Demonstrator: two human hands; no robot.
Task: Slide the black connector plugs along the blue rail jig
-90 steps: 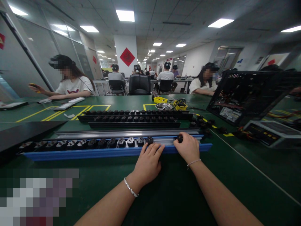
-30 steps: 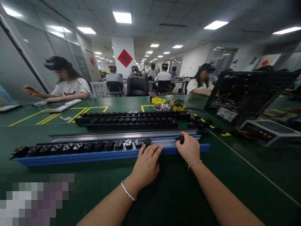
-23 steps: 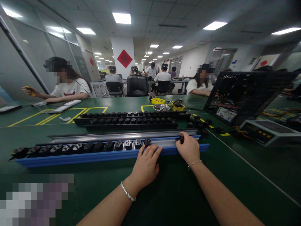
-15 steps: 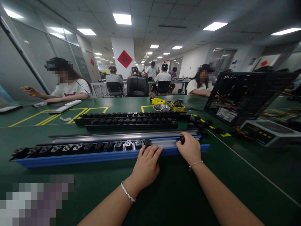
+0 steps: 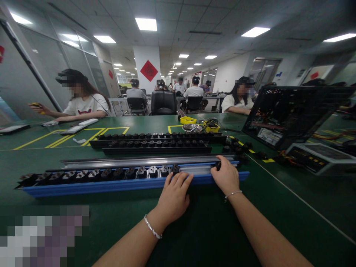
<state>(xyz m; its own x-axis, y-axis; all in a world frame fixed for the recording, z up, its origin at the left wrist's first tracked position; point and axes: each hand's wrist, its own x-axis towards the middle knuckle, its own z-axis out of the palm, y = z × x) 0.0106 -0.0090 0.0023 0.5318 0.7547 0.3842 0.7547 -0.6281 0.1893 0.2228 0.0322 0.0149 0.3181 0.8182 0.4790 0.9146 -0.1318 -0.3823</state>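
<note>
- Right hand (image 5: 226,177): thumb and index finger pinched on a black socket (image 5: 217,165), one digit each side. Rest of the socket hidden by the hand.
- That socket sits at the right part of the blue rail (image 5: 111,185), in line with the channel. Can't tell if it's fully seated.
- Left hand (image 5: 174,196): fingers apart, laid over the near edge of the blue rail, thumb away from the fingers. Fingertips at the end socket (image 5: 175,168); can't tell if they touch it.
- Bare stretch of channel between the two hands.
- Socket row (image 5: 141,172) runs left from the end socket along the blue rail, mostly black, a few with pale faces.
- Silver rail (image 5: 147,162) lies just behind the blue one, roughly parallel.
- Two black rails further back, front one (image 5: 158,150) and rear one (image 5: 125,144), both lined with sockets.
- Loose sockets (image 5: 226,149) scattered right of the black rails, on the green table (image 5: 278,222).
- Open computer case (image 5: 289,115) at right, power supply (image 5: 322,157) in front of it.
- Yellow bin (image 5: 188,120) and metal dish (image 5: 191,128) behind the rails, cables (image 5: 211,123) beside them.
- Two co-workers seated across, one left (image 5: 87,102), one right (image 5: 236,107).
</note>
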